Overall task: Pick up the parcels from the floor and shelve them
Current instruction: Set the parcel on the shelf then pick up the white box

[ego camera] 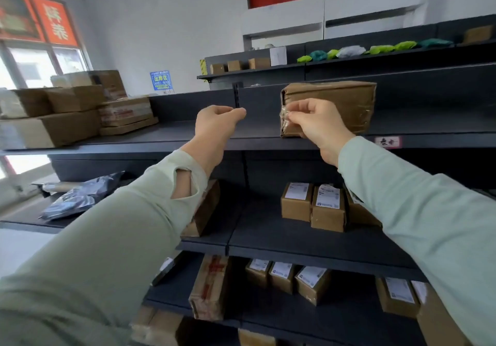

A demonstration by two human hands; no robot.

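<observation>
A brown cardboard parcel (pixel 346 104) wrapped in clear tape stands on the dark upper shelf (pixel 188 133). My right hand (pixel 314 122) is at its near left end, fingers pinched on the taped edge. To the left, apart from the parcel, my left hand (pixel 217 122) hovers above the shelf with its fingers curled together and nothing in them. Both arms wear pale green sleeves.
Large cartons (pixel 67 114) are stacked at the left end of the same shelf. Lower shelves hold small labelled boxes (pixel 314 203), a dark plastic mailer (pixel 77 198) and a tall taped box (pixel 209 286). Green and white bags (pixel 375 49) lie on the top shelf.
</observation>
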